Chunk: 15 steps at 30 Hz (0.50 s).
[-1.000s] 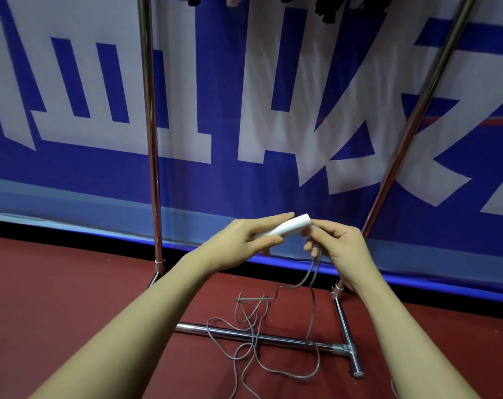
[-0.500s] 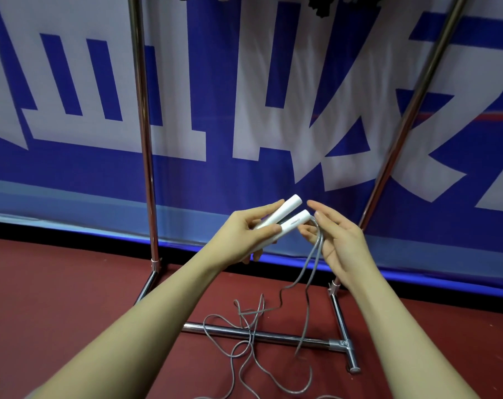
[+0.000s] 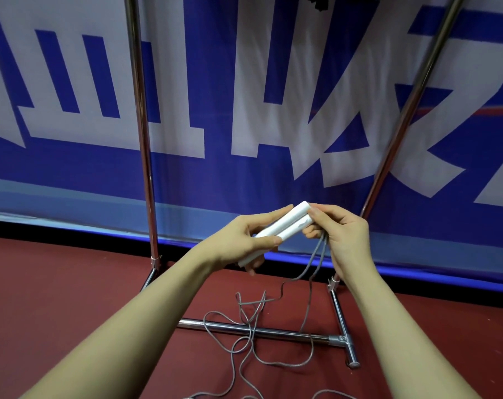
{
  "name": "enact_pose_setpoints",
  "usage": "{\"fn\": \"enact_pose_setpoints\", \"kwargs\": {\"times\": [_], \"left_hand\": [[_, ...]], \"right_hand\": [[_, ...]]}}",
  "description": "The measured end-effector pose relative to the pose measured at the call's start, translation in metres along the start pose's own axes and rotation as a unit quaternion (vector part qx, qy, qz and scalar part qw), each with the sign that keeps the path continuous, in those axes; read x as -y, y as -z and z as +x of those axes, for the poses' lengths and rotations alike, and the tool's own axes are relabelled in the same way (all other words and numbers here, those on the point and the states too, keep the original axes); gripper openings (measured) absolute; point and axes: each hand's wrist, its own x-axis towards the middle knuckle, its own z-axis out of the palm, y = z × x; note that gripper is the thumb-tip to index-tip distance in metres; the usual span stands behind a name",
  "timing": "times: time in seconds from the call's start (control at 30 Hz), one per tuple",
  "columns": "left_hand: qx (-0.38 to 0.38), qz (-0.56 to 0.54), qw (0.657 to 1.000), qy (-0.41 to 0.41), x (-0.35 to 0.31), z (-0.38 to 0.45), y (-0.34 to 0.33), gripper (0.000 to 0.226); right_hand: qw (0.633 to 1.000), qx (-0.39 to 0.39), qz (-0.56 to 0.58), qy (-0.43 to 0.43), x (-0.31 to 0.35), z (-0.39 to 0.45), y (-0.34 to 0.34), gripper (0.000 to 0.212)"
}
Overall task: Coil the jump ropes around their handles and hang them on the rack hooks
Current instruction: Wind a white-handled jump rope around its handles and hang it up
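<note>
Two white jump rope handles (image 3: 285, 224) lie side by side, gripped in my left hand (image 3: 244, 240) between thumb and fingers. My right hand (image 3: 341, 237) pinches the handles' right ends, where the grey rope (image 3: 310, 286) comes out. Both strands of the rope hang from there to the red floor and lie in loose loops over the rack's base bar (image 3: 262, 331). The chrome rack (image 3: 142, 116) stands in front of me; its hooks are above the frame, where only some dark shapes (image 3: 319, 2) show at the top edge.
A blue and white banner (image 3: 244, 96) hangs right behind the rack. The rack's slanted right post (image 3: 400, 119) and right foot (image 3: 344, 323) stand close to my right hand. Red floor (image 3: 57, 298) spreads left of the rack's base.
The two handles were a little apart and are now pressed together, parallel. My right hand has closed in on their ends. The view has shifted slightly.
</note>
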Motion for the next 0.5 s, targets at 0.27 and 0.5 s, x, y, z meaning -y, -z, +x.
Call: {"fn": "enact_pose_setpoints", "kwargs": {"times": [0.27,0.5], "left_hand": [[-0.049,-0.009,0.999,-0.018,0.0009,0.0061,-0.0084,0.054],[-0.085,-0.012,0.996,-0.032,0.0012,0.0069,-0.0071,0.054]], "right_hand": [[1.0,-0.004,0.006,0.008,-0.0051,0.0037,0.007,0.012],[0.998,0.061,-0.01,-0.026,-0.0073,0.0071,0.0101,0.028]]}}
